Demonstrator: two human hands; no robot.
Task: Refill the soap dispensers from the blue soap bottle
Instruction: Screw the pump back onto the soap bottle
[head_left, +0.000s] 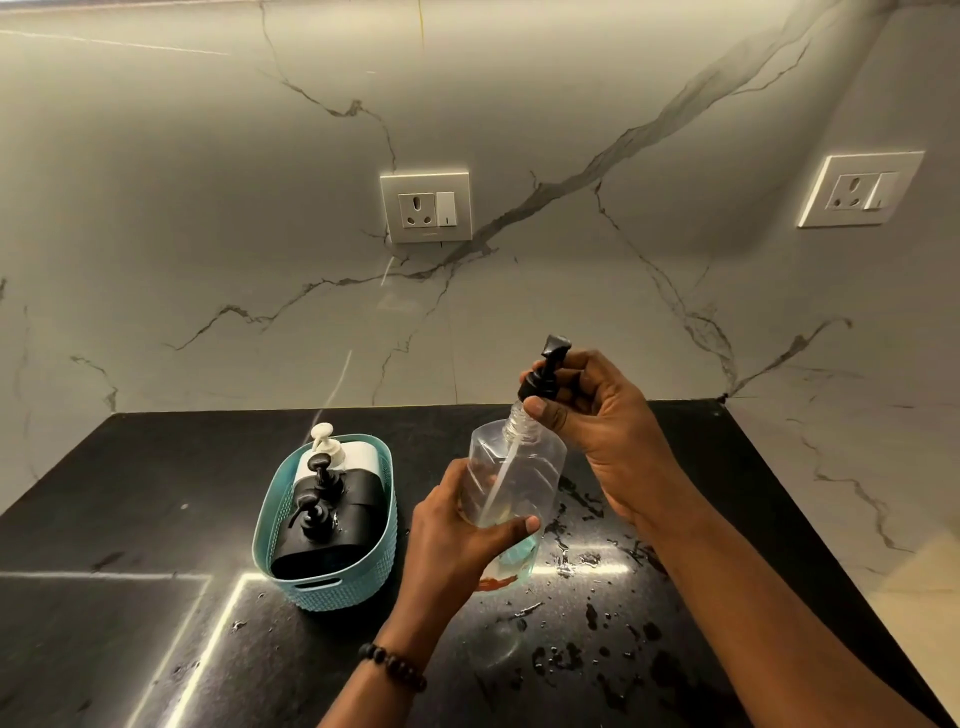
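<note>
Head view: black counter (156, 519) with water splashes, marble wall behind.
Left hand (457, 535): fingers curled round the clear dispenser bottle (514, 478), holding it tilted above the counter.
Right hand (597, 415): fingertips pinch the black pump top (543, 371), raised off the bottle's threaded neck, tube inside.
Teal basket (332, 587): left of the bottle, holding one white and two black dispensers (332, 519).

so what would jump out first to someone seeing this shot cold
Front and centre, the left hand grips a clear dispenser bottle tilted above the black countertop, while the right hand pinches its black pump head, lifted off the neck with the tube inside. To the left stands a teal basket holding two black dispensers and a white one. Water drops spatter the counter to the right.
</note>
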